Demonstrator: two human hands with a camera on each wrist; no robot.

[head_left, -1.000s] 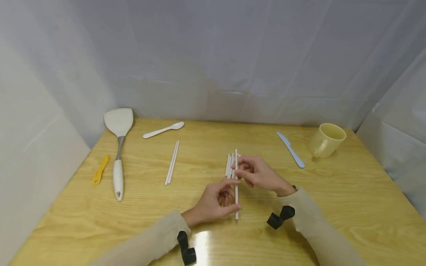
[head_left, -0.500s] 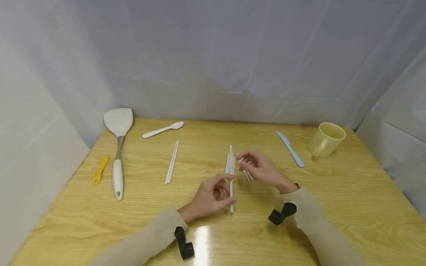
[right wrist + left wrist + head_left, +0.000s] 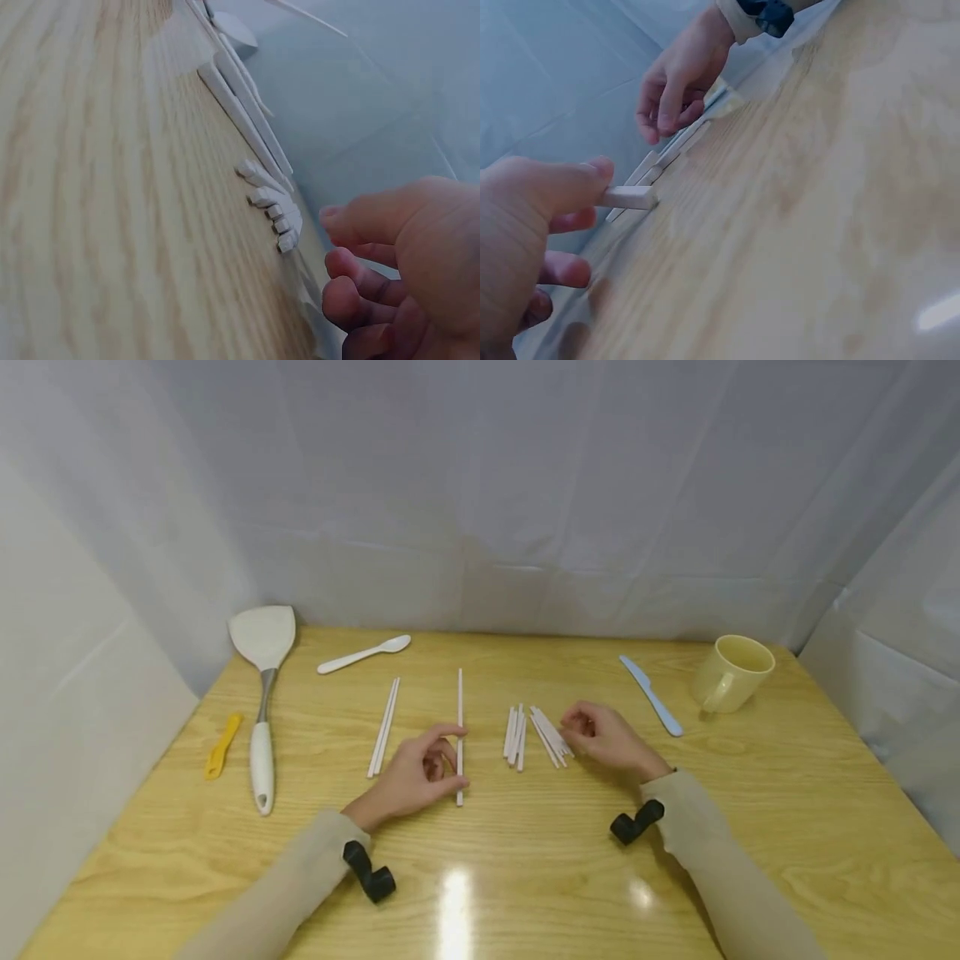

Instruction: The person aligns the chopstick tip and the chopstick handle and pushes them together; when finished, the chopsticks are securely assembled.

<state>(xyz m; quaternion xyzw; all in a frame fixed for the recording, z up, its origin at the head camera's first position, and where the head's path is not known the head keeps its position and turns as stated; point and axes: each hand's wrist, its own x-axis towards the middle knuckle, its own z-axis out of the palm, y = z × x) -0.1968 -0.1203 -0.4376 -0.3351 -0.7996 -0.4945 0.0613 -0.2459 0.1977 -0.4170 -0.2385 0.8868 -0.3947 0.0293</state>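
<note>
Fingers (image 3: 442,730) of the left hand (image 3: 408,777) hold one white stick (image 3: 460,697)

Thumb and index finger both close on the stick but sit apart along it, the thumb by its near end, the index finger about halfway up. It points away from the person, its near tip jutting just past the thumb and its far half reaching beyond the index finger. Whether it touches the wooden table (image 3: 525,868) is hard to tell.

To the right, the right hand (image 3: 606,741) is loosely curled, thumb apart from the fingertips, holding nothing. It is just beside a fanned bunch of short white sticks (image 3: 552,733). A second bunch (image 3: 517,742) lies between these and the held stick.

Left of the left hand lie a yellow plastic piece (image 3: 222,747), a white spatula (image 3: 262,760) and a pair of white sticks (image 3: 382,727).

Farther back are a blue knife (image 3: 652,697) and a cream mug (image 3: 738,681) on the right, and a white spoon (image 3: 360,657) on the left. Behind hangs a pale sheet (image 3: 487,485).
</note>
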